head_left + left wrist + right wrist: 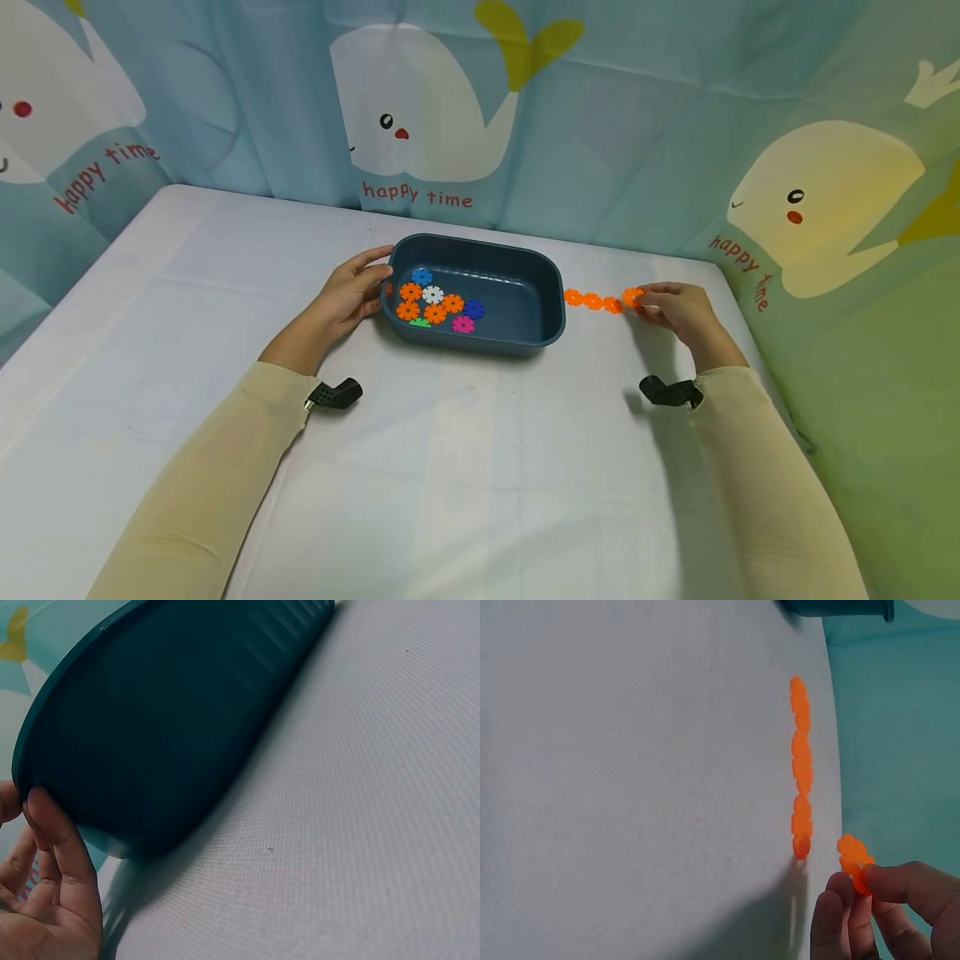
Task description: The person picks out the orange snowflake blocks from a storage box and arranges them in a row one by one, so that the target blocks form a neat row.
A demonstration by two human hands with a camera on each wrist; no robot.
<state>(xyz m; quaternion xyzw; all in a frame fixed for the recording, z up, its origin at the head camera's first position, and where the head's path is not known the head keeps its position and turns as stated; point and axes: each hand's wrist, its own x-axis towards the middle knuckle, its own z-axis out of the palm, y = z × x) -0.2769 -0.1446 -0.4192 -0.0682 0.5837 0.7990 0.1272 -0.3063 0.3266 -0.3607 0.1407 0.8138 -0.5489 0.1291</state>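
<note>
My left hand point(348, 292) grips the left end of a dark blue-grey plastic tub point(517, 340), its thumb and fingers at the rim. In the left wrist view the fingertips press against the outer wall of the tub point(142, 727). Inside, several notched snowflake discs point(432, 295) in orange, white, blue, green and pink lie toward the left end. My right hand point(678, 312) pinches one orange snowflake disc point(853, 855) between thumb and fingers. It is held just above the near end of a row of orange discs point(802, 765) lying on the table.
The white-covered table point(465, 467) spreads out in front of the tub. A blue-green curtain point(637, 167) with whale prints stands along the back and right edges. Black wrist cameras point(337, 393) sit at both cuffs.
</note>
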